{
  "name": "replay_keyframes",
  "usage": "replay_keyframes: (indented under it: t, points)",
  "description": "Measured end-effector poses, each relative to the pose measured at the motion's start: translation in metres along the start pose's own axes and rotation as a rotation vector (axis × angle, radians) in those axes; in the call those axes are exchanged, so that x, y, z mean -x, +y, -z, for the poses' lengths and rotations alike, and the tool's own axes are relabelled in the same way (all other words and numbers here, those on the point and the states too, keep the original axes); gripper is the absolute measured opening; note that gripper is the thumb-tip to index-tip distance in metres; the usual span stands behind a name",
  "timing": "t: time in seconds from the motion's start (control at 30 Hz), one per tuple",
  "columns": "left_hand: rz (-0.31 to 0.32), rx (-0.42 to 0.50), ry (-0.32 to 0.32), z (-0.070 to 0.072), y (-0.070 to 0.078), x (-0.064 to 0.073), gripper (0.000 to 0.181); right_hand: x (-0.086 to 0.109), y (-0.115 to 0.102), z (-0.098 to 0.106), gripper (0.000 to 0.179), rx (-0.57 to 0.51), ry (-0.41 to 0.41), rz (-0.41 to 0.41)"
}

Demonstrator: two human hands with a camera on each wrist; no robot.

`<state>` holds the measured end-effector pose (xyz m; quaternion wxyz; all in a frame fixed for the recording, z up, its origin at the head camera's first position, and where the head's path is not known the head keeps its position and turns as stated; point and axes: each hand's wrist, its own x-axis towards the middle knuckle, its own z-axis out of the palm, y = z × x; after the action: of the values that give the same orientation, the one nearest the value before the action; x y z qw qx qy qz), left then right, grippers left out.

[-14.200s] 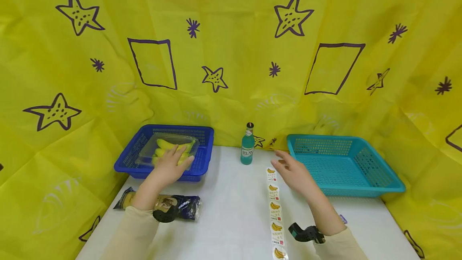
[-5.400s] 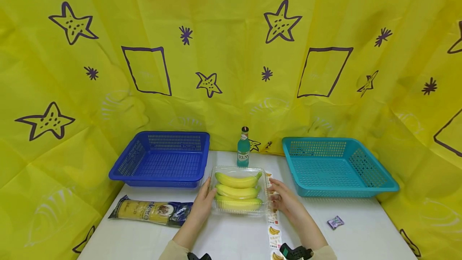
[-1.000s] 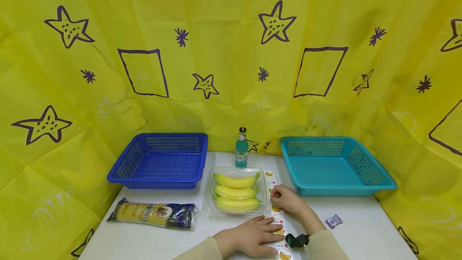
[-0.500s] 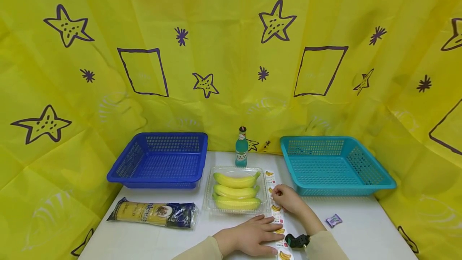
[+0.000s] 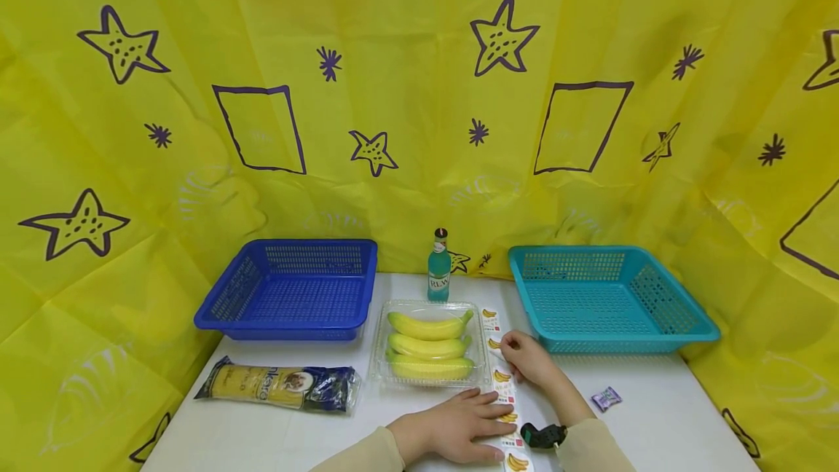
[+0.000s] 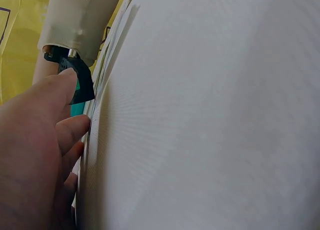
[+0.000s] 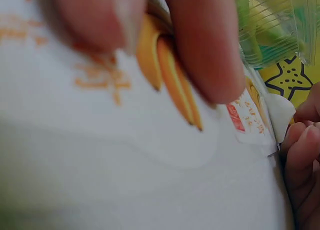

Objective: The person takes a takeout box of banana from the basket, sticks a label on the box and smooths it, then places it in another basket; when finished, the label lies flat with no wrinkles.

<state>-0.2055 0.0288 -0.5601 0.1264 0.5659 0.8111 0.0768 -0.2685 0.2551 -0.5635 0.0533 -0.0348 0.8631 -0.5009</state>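
My left hand [image 5: 455,428] lies flat with fingers spread, pressing on a strip of banana stickers [image 5: 503,390]. My right hand [image 5: 527,361] has curled fingers and pinches the lifted white edge of one sticker [image 7: 280,115] farther up the strip. Left-hand fingers [image 7: 205,45] on the strip fill the top of the right wrist view. A clear plastic box of bananas [image 5: 429,347] stands just left of the strip. In the left wrist view, the left hand [image 6: 35,140] shows at the side of the white table surface [image 6: 200,115].
A blue basket [image 5: 282,331] stands at the back left and a turquoise basket [image 5: 629,342] at the back right. Between them is a bottle [image 5: 439,272] of blue-green drink. A pasta packet [image 5: 278,386] lies front left, a small purple wrapped sweet [image 5: 606,398] right.
The banana box has gone from the blue basket to the table's middle. Over the last second my right hand has shifted slightly right, lifting a sticker's edge; the left hand stays put.
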Motion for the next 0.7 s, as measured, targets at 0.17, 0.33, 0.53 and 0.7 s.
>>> replay_keyframes:
  t: [0.17,0.33,0.53,0.7]
  points:
    - [0.002,0.01,-0.006,0.001,0.0,0.0,0.053,-0.002,0.001,-0.001,0.01,-0.071,0.036,-0.047]
    - [0.005,-0.017,0.0,0.004,0.003,0.0,0.053,-0.002,0.0,-0.002,0.009,-0.086,0.072,-0.063]
    - [0.007,-0.05,0.008,0.004,0.003,0.0,0.053,0.002,-0.004,0.003,0.023,0.035,0.003,0.017]
    - [0.007,-0.046,0.007,0.003,0.002,0.0,0.053,0.003,-0.009,0.004,0.029,0.231,-0.012,0.098]
